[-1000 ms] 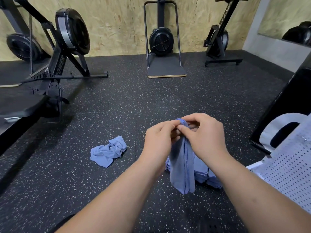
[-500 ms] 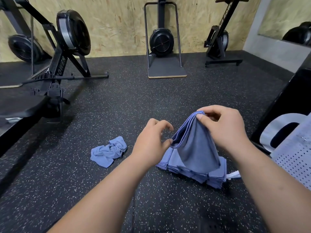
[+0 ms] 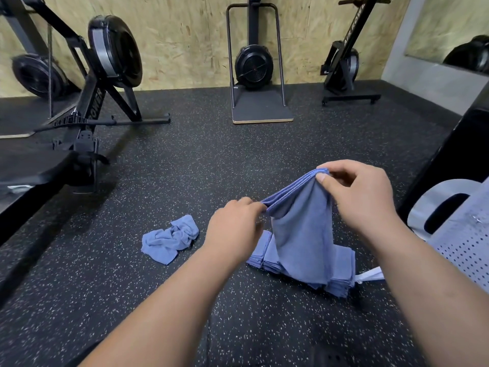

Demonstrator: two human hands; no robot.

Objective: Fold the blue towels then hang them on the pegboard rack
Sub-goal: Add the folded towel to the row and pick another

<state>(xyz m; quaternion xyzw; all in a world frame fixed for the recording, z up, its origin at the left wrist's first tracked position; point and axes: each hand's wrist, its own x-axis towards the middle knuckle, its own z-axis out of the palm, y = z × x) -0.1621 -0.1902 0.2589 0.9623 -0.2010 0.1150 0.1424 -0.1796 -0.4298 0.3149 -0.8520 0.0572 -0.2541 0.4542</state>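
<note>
Head camera is looking down at a black rubber floor with pale specks point(image 3: 185, 181). A low stack of folded blue cloth towels point(image 3: 342, 263) is lying on that floor.

Right above the stack, the person is holding up one soft blue towel folded into a few layers point(image 3: 301, 234). It is hanging down in front of the stack and hiding the middle of it. I cannot tell if its bottom edge is touching the stack.

The right hand point(image 3: 362, 197) is pinching the top corner of the held towel between thumb and fingers, high above the stack. The left hand point(image 3: 232, 229) is pinching the other top corner, lower down and over the left side of the stack. The two hands are a little apart, and the top edge of the towel is sloping between them.

A crumpled light blue towel point(image 3: 169, 238) is lying on the floor to the left of the stack, apart from it. A white pegboard rack full of little holes point(image 3: 465, 250) is sitting just to the right of the stack. Far behind the stack, black exercise machines with round fan wheels point(image 3: 254, 64) are standing by a wooden wall.
</note>
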